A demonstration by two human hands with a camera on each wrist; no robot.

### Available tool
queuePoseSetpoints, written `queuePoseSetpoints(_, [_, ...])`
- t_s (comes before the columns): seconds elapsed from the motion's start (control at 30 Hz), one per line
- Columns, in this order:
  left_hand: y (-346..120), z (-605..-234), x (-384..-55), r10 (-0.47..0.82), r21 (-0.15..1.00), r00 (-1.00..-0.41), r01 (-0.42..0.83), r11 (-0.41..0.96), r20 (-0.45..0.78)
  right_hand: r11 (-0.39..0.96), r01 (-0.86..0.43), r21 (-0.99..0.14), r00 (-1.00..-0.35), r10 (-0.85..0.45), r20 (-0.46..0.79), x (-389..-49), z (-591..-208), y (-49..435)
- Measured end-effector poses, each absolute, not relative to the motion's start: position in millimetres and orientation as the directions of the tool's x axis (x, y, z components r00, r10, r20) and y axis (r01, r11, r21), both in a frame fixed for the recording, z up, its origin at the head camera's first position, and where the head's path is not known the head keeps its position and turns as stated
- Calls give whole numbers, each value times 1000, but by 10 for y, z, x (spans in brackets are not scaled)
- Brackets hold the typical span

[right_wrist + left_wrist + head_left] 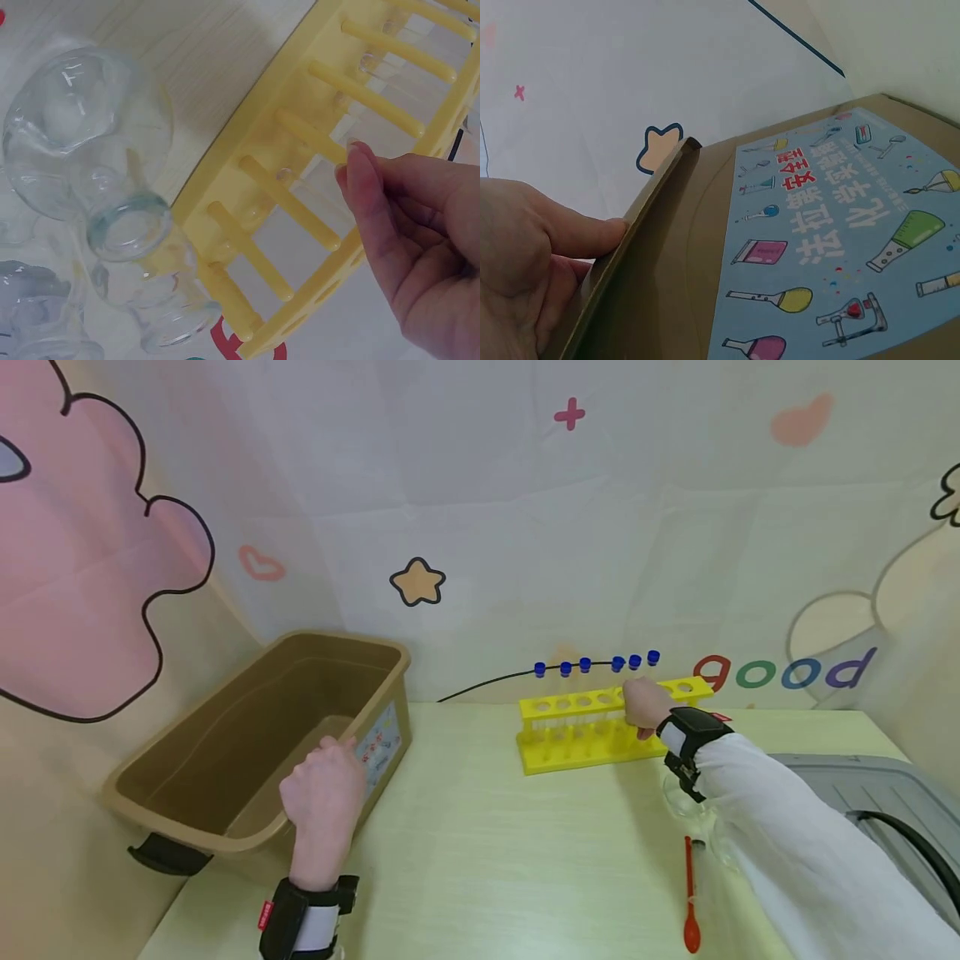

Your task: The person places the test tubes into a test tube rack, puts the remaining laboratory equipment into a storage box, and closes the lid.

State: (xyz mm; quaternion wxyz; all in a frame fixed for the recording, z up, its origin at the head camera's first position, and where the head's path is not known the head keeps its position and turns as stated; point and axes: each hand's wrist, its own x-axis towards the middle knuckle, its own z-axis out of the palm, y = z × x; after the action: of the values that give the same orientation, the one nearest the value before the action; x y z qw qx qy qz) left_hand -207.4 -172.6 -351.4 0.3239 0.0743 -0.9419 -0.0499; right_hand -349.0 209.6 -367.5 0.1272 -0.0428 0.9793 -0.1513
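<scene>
At the left stands a large brown plastic bin [240, 752] with a blue printed label [832, 255] on its end. My left hand [324, 797] grips the bin's rim, thumb on one side and fingers on the other. A yellow test tube rack [558, 762] stands near the back wall, holding clear test tubes with blue caps [585, 665]. My right hand [647, 703] holds the rack by its top bar, right of its middle. In the right wrist view, thumb and fingertips meet beside a yellow peg [307, 135].
Clear glass flasks [82, 135] stand close to the rack's right end, partly hidden by the right sleeve [810, 852] in the head view. A red spoon-like tool [691, 893] lies on the table in front. A grey ribbed lid or tray [832, 772] with a black handle [918, 843] is at far right.
</scene>
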Motion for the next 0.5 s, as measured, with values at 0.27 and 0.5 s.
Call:
queuePoseSetpoints(0.27, [-1700, -3496, -1920, -155, 172, -825, -71, 982, 543, 951, -8, -309, -964, -90, -251, -3494, -3687, 2184])
queuePoseSetpoints(0.5, [-1698, -3528, -1804, -72, 121, -740, 13, 993, 669, 948, -42, -315, -961, -125, -247, -3450, -3637, 2287])
